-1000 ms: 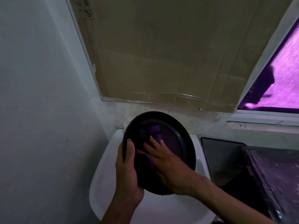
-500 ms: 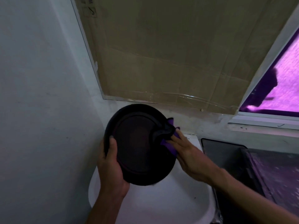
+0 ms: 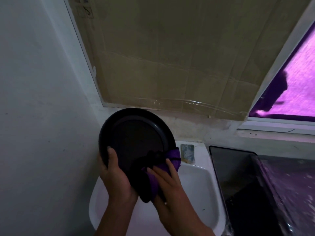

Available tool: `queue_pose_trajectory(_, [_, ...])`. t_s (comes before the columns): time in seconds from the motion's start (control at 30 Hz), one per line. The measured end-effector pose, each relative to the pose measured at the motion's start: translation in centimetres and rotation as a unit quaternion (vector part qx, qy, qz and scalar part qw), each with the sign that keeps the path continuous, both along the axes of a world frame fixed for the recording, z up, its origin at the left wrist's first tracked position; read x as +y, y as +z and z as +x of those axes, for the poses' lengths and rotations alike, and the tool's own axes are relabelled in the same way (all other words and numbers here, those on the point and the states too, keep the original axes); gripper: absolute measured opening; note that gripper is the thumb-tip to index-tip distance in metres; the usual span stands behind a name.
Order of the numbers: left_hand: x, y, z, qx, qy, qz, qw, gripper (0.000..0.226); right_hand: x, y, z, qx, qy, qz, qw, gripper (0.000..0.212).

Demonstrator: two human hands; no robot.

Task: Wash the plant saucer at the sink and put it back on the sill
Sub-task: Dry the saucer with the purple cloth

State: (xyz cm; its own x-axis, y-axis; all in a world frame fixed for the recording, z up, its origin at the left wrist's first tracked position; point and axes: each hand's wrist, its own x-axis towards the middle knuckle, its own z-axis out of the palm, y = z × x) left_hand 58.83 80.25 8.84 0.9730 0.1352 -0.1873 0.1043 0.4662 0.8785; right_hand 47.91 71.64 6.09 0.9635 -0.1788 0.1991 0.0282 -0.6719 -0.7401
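Mid-wash by the look of it: one round black plastic plant saucer (image 3: 136,140) tilted above one white ceramic sink (image 3: 196,189), gripped at its lower-left rim by the left hand (image 3: 115,178); rinsing and the return to the sill (image 3: 272,133) judged still ahead. One purple-and-black cleaning cloth (image 3: 158,169) pressed to the saucer's lower edge under the right hand (image 3: 168,186), fingers laid almost straight over it. Counted: two hands, one saucer, one cloth, one sink.

Landmark: white ceramic sink (image 3: 201,183). Above it: round black plastic saucer (image 3: 136,138). Behind: cardboard-covered window (image 3: 170,57). Right: dark rectangular bin (image 3: 238,167), possibly a tub.
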Motion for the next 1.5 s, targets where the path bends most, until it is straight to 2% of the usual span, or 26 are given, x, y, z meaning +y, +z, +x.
queue_pose_trajectory(0.1, [0.3,0.3,0.8,0.016,0.003,-0.027,1.0,0.026,-1.7,1.3,-0.5,-0.012,0.018,0.107,0.994,0.072])
queue_pose_trajectory(0.23, [0.4,0.5,0.9,0.077,-0.024,-0.091,0.993,0.016,-2.1,1.2,-0.3,-0.035,-0.067,0.269,0.96,0.072])
queue_pose_trajectory(0.3, [0.1,0.2,0.5,0.101,-0.026,-0.107,0.989,0.016,-1.5,1.1,0.6,-0.036,-0.103,0.301,0.947,0.071])
queue_pose_trajectory(0.43, [-0.2,-1.2,-0.2,0.132,-0.058,-0.134,0.98,0.043,-1.0,1.5,2.2,-0.073,-0.18,0.314,0.93,0.072])
queue_pose_trajectory(0.57, [-0.4,-1.8,-0.6,0.144,-0.046,-0.116,0.982,0.055,-2.8,2.4,3.6,-0.082,-0.198,0.399,0.891,0.062])
queue_pose_trajectory(0.7, [0.3,-2.3,-0.7,0.15,-0.07,-0.108,0.98,0.059,-4.8,3.3,4.8,-0.087,-0.249,0.364,0.893,0.057])
queue_pose_trajectory(0.83, [1.2,-2.9,-1.3,0.148,-0.143,-0.092,0.974,0.062,-7.9,4.5,5.9,-0.054,-0.272,0.373,0.886,0.05])
queue_pose_trajectory(0.9, [1.6,-3.4,-1.7,0.146,-0.194,-0.099,0.965,0.065,-8.8,5.0,6.0,-0.028,-0.248,0.356,0.901,0.044])
queue_pose_trajectory(1.0, [2.3,-3.6,-2.0,0.139,-0.259,-0.086,0.952,0.058,-9.4,5.1,5.7,-0.025,-0.232,0.271,0.934,0.042])
queue_pose_trajectory(1.07, [2.5,-3.4,-2.1,0.131,-0.259,-0.03,0.957,0.056,-9.8,5.1,5.4,-0.04,-0.232,0.213,0.948,0.041])
queue_pose_trajectory(1.1, [2.7,-3.2,-1.9,0.122,-0.231,0.028,0.965,0.06,-10.1,5.1,5.2,-0.047,-0.231,0.177,0.956,0.041])
queue_pose_trajectory(1.17, [3.1,-2.3,-1.4,0.058,-0.115,0.213,0.969,0.075,-10.5,5.5,4.7,-0.058,-0.207,0.091,0.972,0.043])
queue_pose_trajectory(1.23, [3.5,-0.7,-0.8,-0.116,-0.054,0.363,0.923,0.09,-10.2,6.3,4.2,-0.071,-0.146,0.025,0.986,0.046])
queue_pose_trajectory(1.27, [3.4,0.0,-0.3,-0.217,-0.07,0.414,0.881,0.087,-9.8,6.7,4.0,-0.07,-0.105,0.002,0.992,0.047])
queue_pose_trajectory(1.33, [2.3,1.3,0.3,-0.367,-0.163,0.504,0.764,0.079,-9.0,7.3,3.8,-0.045,-0.027,-0.051,0.997,0.044])
queue_pose_trajectory(1.4, [0.6,2.0,0.6,-0.464,-0.235,0.563,0.642,0.083,-8.2,7.6,3.6,-0.023,0.023,-0.096,0.995,0.046])
queue_pose_trajectory(1.43, [-0.1,2.3,0.8,-0.482,-0.268,0.573,0.606,0.086,-7.8,7.7,3.5,-0.021,0.035,-0.107,0.993,0.049])
queue_pose_trajectory(1.47, [-0.6,2.5,1.1,-0.482,-0.3,0.566,0.598,0.089,-7.5,7.7,3.4,-0.019,0.043,-0.108,0.993,0.051])
queue_pose_trajectory(1.5, [-0.9,2.5,1.6,-0.478,-0.321,0.547,0.608,0.091,-7.3,7.7,3.3,-0.016,0.05,-0.1,0.994,0.052])
